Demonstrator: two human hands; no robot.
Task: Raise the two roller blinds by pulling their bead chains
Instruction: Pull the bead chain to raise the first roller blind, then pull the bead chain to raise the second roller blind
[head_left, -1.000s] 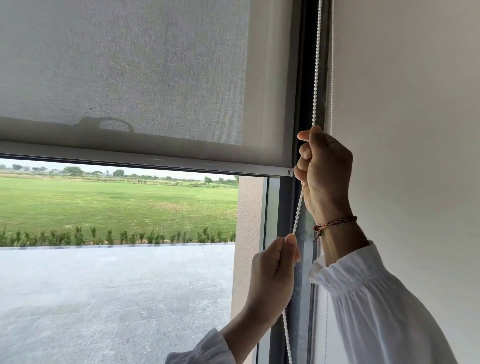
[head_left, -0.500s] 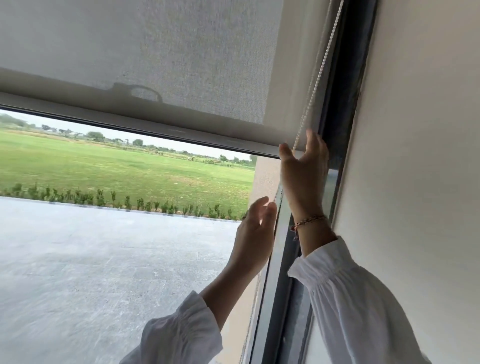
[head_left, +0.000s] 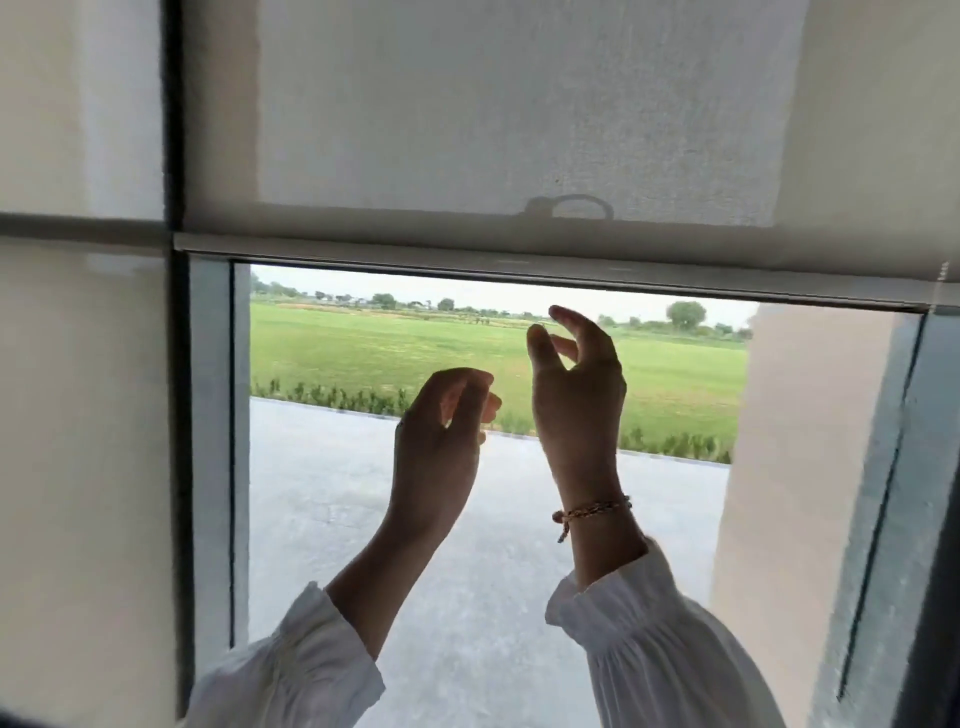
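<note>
Both hands raised before window, loosely curled, empty: left hand, right hand.

The roller blind is pale grey, finely woven. White gathered sleeves, a braided orange-brown bracelet, a green field, grey paving.

— Was any lettering, label, brand or number legible anywhere?
— No. Nothing readable showed on the roller blind, and none appeared on the window frame.
</note>
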